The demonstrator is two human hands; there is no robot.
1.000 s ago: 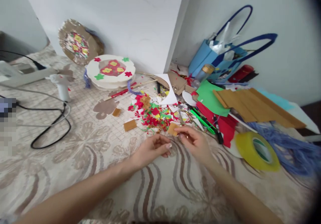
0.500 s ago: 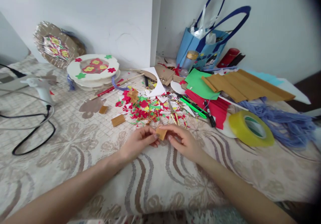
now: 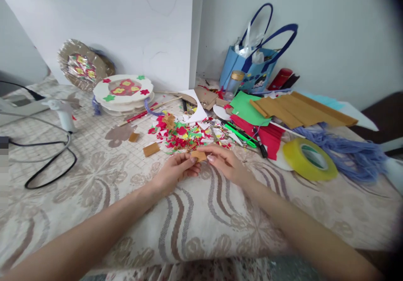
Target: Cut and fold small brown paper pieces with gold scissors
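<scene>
A small brown cardboard piece [image 3: 198, 155] is pinched between both hands just above the patterned cloth [image 3: 195, 218]. My left hand [image 3: 175, 171] grips its left edge with closed fingertips. My right hand [image 3: 224, 163] holds its right side, thumb and fingers closed on it. Right behind the hands lies a heap of red, green and yellow paper scraps [image 3: 181, 135], with scissors [image 3: 217, 137] among them.
A yellow tape roll [image 3: 310, 159] and blue yarn [image 3: 346, 151] lie at the right. Green, red and brown sheets [image 3: 292, 108], markers [image 3: 248, 138] and a blue bag [image 3: 252, 66] stand behind. Decorated plates [image 3: 123, 93], a glue gun [image 3: 63, 111] and black cable [image 3: 47, 163] are at the left.
My right hand brought the cardboard piece from the scrap heap toward me, and my left hand took hold of its other edge. The camera view also shifted.
</scene>
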